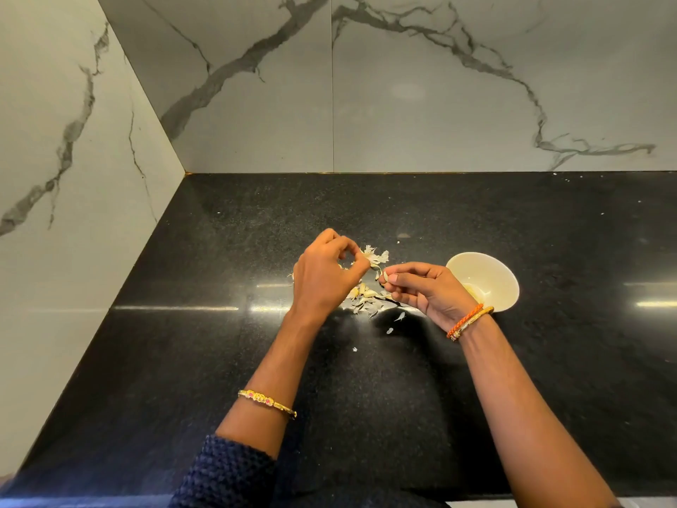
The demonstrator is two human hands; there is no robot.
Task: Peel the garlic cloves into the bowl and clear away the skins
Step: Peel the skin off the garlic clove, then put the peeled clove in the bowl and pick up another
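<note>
Beside one bowl (487, 276), two hands (326, 276) (428, 291) over one skin pile (366, 304).

- Countertop (219, 342): black, finely speckled, glossy with streaks of white glare.
- Wall tiles (421, 86) behind countertop: pale grey-white marble pattern, dark grey branching veins.
- Bowl (507, 284) on countertop: cream-white, plain.
- Garlic skins (366, 306) left of bowl: off-white, papery, some tan.
- Bangle (266, 402) near countertop's front edge: gold with pink stones.
- Bracelets (469, 320) beside bowl: orange braid, gold band.
- Sleeve (227, 474): navy knit.
</note>
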